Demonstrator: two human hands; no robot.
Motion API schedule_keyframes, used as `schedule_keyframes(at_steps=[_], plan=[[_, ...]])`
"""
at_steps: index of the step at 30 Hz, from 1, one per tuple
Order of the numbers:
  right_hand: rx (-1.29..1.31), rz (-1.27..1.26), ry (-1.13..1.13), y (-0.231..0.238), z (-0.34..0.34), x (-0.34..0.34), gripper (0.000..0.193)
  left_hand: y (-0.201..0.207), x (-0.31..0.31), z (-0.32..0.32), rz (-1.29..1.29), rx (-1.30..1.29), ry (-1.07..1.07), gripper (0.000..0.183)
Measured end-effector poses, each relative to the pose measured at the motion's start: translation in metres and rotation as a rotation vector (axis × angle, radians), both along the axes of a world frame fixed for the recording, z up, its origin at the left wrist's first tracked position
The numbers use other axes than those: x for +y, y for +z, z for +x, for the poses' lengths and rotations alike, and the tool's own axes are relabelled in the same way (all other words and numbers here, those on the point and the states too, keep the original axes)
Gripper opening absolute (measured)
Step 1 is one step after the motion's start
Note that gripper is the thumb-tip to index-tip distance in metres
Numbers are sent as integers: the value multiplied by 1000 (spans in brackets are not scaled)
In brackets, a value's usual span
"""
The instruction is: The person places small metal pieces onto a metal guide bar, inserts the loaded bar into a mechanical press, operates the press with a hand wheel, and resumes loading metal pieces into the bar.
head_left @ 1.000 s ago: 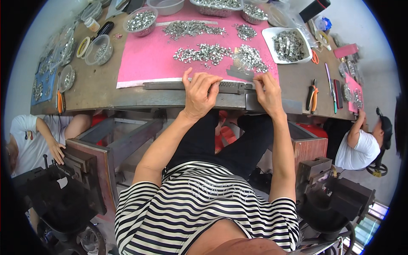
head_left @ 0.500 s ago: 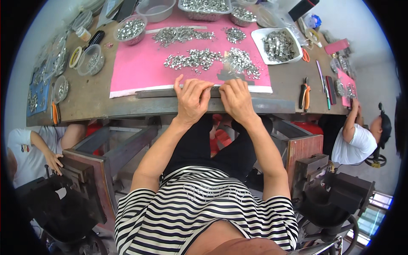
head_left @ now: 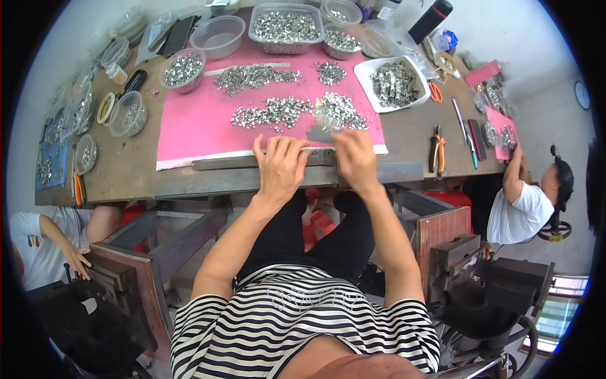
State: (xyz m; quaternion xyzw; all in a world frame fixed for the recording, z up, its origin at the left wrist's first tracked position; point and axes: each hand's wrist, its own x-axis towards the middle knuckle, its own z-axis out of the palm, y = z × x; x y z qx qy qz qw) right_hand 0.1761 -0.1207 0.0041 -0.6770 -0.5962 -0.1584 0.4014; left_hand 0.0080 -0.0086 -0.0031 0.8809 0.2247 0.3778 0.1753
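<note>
My left hand [head_left: 279, 167] bends over a dark metal bar [head_left: 230, 163] along the bench's front edge. Its thumb and fingertips close together there; any small part between them is too small to make out. Just to its right, my right hand [head_left: 357, 163] is smeared by motion, with its fingers curled near the bar's right end. Beyond both hands, heaps of small shiny metal pieces [head_left: 274, 112] lie on a pink mat [head_left: 196, 129]. Another heap of silvery pieces [head_left: 341, 110] sits beside a flat grey strip [head_left: 320, 134].
Clear tubs [head_left: 203, 66] of metal pieces ring the mat's far side, with a white tray [head_left: 364, 74] at right. Orange-handled pliers [head_left: 438, 151] and a pen-like tool [head_left: 464, 126] lie further right. A person [head_left: 521, 205] works at the right; another [head_left: 47, 230] sits left.
My right hand has moved slightly away from my left and blurred, uncovering more of the bar. My left hand keeps its place on the bar. The whole view has shifted a little.
</note>
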Motion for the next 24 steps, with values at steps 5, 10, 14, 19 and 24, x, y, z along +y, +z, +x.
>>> schedule_keyframes(at_steps=[5, 10, 14, 19, 24], plan=[[71, -78, -221, 14, 75, 24, 15, -1, -2, 5, 21, 28, 33, 28], [80, -197, -220, -4, 104, 49, 10, -9, -1, 1, 44, -90, 4, 30], [-32, -227, -184, -10, 111, 55, 8, -10, 0, 0, 28, -156, -15, 26], [-380, -325, -137, -8, 116, 61, 4, -9, 2, -2, 19, -158, -21, 24], [-187, -152, -72, 26, 105, 41, 6, -6, 1, 5, 24, -197, -23, 22]])
